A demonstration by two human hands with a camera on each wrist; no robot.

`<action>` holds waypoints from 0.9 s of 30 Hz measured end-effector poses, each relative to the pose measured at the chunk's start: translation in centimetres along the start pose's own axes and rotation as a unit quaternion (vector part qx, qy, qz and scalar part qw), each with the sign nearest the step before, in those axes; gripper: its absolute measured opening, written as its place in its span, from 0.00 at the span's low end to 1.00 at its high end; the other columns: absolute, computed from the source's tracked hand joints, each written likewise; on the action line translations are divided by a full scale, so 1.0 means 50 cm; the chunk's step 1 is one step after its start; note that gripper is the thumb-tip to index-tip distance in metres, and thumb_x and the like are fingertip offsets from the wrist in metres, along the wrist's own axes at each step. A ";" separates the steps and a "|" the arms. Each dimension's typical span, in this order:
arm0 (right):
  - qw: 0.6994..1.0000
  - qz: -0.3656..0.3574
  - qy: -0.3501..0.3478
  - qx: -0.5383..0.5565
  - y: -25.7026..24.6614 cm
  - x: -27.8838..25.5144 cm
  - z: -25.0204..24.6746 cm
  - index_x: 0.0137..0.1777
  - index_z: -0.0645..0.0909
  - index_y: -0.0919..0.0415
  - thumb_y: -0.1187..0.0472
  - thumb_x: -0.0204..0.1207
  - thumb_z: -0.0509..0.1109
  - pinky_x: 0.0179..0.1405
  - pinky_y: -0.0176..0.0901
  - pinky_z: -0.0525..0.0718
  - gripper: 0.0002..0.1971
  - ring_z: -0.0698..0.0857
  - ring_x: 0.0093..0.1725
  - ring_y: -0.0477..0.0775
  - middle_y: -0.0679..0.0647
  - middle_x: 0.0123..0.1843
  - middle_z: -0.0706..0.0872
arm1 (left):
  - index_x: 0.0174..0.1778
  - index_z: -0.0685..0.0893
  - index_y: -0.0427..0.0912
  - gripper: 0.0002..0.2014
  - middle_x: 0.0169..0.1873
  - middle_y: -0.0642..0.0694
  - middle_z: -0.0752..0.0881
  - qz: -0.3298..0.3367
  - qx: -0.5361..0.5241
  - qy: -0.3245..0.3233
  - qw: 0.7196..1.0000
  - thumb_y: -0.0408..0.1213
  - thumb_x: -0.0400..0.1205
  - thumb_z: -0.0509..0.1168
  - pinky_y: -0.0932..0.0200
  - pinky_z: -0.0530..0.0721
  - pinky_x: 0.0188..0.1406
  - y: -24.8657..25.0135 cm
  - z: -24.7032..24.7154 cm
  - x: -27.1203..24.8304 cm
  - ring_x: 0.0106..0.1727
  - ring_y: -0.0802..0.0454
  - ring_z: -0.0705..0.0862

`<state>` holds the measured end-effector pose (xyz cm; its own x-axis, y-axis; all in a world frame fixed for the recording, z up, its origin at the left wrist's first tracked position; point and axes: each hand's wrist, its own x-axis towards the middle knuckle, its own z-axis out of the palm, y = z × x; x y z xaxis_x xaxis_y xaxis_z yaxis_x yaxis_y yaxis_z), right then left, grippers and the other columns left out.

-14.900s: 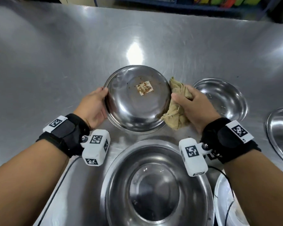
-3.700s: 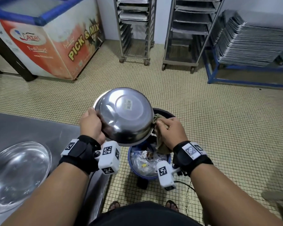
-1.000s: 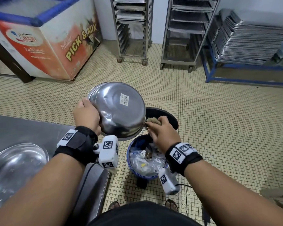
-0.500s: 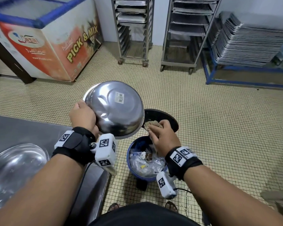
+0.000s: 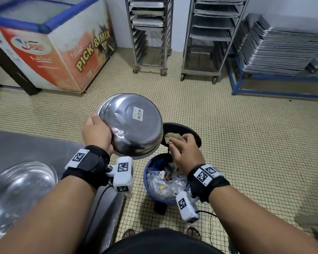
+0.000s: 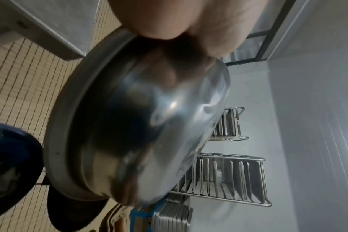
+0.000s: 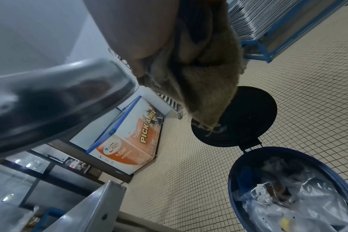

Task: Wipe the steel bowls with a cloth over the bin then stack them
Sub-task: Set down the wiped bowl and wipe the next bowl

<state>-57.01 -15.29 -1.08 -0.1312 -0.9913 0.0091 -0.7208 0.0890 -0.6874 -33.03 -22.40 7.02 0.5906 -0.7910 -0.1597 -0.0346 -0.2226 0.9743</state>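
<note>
A person stands over an open blue bin (image 5: 150, 187). The left hand (image 5: 96, 132) grips the rim of a steel bowl (image 5: 134, 125), tilted base-up above the bin's left edge. The right hand (image 5: 184, 153) clutches a bunched tan cloth (image 5: 171, 137) just beside the bowl's right rim, above the bin.

- We see our right hand (image 7: 141, 31) at the top, squeezing a brown cloth (image 7: 205, 75) that hangs down.
- The shiny steel bowl (image 7: 56, 94) is on the left, just beside the cloth.
- Below is the blue bin (image 7: 236, 177), full of plastic bags (image 7: 308, 208).
- Its black lid (image 7: 248, 116) stands open.
- An orange freezer (image 7: 129, 141) sits on the tiled floor (image 7: 189, 180).
</note>
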 end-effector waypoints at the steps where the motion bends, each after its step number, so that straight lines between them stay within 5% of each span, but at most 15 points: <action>1: 1.000 0.008 0.007 0.016 -0.001 0.003 -0.004 0.76 0.81 0.50 0.47 0.87 0.67 0.65 0.43 0.82 0.21 0.78 0.59 0.46 0.48 0.71 0.70 | 0.33 0.76 0.46 0.18 0.39 0.41 0.82 0.002 -0.003 0.000 1.000 0.52 0.85 0.54 0.44 0.84 0.46 -0.002 -0.002 0.002 0.40 0.45 0.80; 5: 0.998 -0.001 0.029 0.050 -0.021 0.030 -0.028 0.77 0.81 0.51 0.47 0.86 0.67 0.70 0.45 0.80 0.21 0.79 0.63 0.48 0.49 0.72 0.71 | 0.34 0.74 0.46 0.19 0.38 0.41 0.79 0.007 -0.009 -0.026 1.000 0.48 0.89 0.54 0.49 0.81 0.42 0.008 0.001 -0.016 0.39 0.47 0.79; 7: 1.000 -0.009 -0.006 0.025 -0.035 0.040 -0.037 0.77 0.81 0.47 0.48 0.87 0.66 0.70 0.40 0.75 0.19 0.76 0.62 0.46 0.49 0.70 0.70 | 0.36 0.74 0.45 0.18 0.37 0.42 0.79 0.013 -0.016 -0.042 0.999 0.46 0.91 0.53 0.52 0.80 0.41 0.013 0.006 -0.024 0.38 0.48 0.79; 10: 0.996 0.008 -0.075 0.037 -0.046 0.023 -0.025 0.68 0.84 0.42 0.49 0.87 0.66 0.73 0.49 0.80 0.13 0.80 0.62 0.50 0.51 0.70 0.72 | 0.38 0.75 0.44 0.16 0.37 0.41 0.79 0.028 -0.042 -0.045 0.998 0.45 0.90 0.53 0.52 0.79 0.39 0.023 0.015 -0.026 0.38 0.49 0.78; 12: 0.994 -0.013 -0.104 0.014 -0.043 0.001 -0.006 0.62 0.85 0.44 0.48 0.86 0.67 0.65 0.52 0.86 0.09 0.84 0.58 0.53 0.50 0.67 0.74 | 0.34 0.72 0.46 0.17 0.33 0.42 0.75 0.043 -0.037 -0.036 0.998 0.47 0.89 0.53 0.53 0.76 0.36 0.027 0.019 -0.023 0.35 0.49 0.74; 18: 0.973 -0.035 -0.197 -0.113 0.008 -0.023 -0.004 0.67 0.86 0.44 0.43 0.85 0.66 0.53 0.40 0.88 0.16 0.81 0.49 0.44 0.45 0.61 0.72 | 0.42 0.76 0.43 0.17 0.34 0.48 0.79 0.036 -0.003 -0.009 0.999 0.45 0.93 0.50 0.67 0.76 0.27 0.011 0.016 -0.020 0.33 0.55 0.77; 22: 0.991 0.014 -0.109 -0.072 0.035 -0.008 -0.043 0.72 0.84 0.43 0.43 0.87 0.64 0.46 0.35 0.83 0.18 0.81 0.48 0.44 0.46 0.64 0.72 | 0.34 0.68 0.48 0.19 0.28 0.50 0.69 0.065 0.000 0.008 0.998 0.44 0.93 0.51 0.67 0.69 0.20 0.020 0.012 -0.009 0.27 0.56 0.67; 27: 0.999 -0.024 -0.041 0.006 -0.014 0.031 -0.068 0.76 0.82 0.48 0.46 0.86 0.65 0.65 0.42 0.80 0.20 0.77 0.59 0.45 0.44 0.64 0.71 | 0.39 0.73 0.42 0.17 0.30 0.48 0.72 0.060 0.000 0.000 0.998 0.43 0.93 0.52 0.67 0.72 0.23 0.016 0.020 -0.012 0.28 0.56 0.69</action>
<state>-59.04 -16.54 1.89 -0.0395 -0.9991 -0.0173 -0.7172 0.0404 -0.6957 -34.22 -22.67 7.72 0.5813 -0.8126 -0.0411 -0.1061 -0.1258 0.9864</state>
